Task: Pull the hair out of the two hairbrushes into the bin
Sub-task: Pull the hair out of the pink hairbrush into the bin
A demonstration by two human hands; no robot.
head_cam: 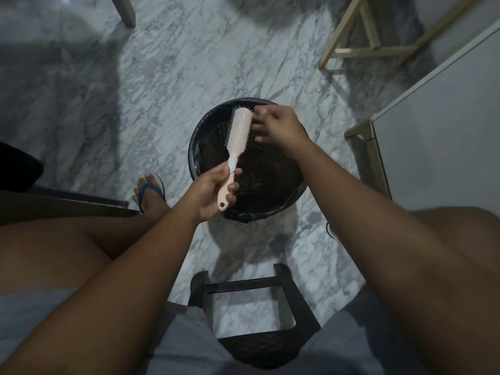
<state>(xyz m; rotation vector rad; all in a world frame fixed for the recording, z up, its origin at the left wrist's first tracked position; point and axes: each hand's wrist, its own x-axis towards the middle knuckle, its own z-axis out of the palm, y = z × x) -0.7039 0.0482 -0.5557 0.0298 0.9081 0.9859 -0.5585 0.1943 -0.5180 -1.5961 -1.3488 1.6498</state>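
A pale pink hairbrush [237, 131] with a white collar is held over the black bin [281, 190], bristle head pointing away from me. My left hand [213, 190] grips its handle. My right hand [278, 125] hovers just right of the bristle head, fingertips touching or nearly touching the bristles; whether they pinch any hair is too small to tell. The bin is lined with a black bag and stands on the marble floor between my knees. Only one hairbrush is in view.
I sit on a dark stool [257, 307] with my legs apart. My foot in a blue sandal [148, 193] rests left of the bin. A white cabinet [438, 131] stands at the right, a light wooden frame [370, 47] beyond it, a dark furniture edge [67, 201] at the left.
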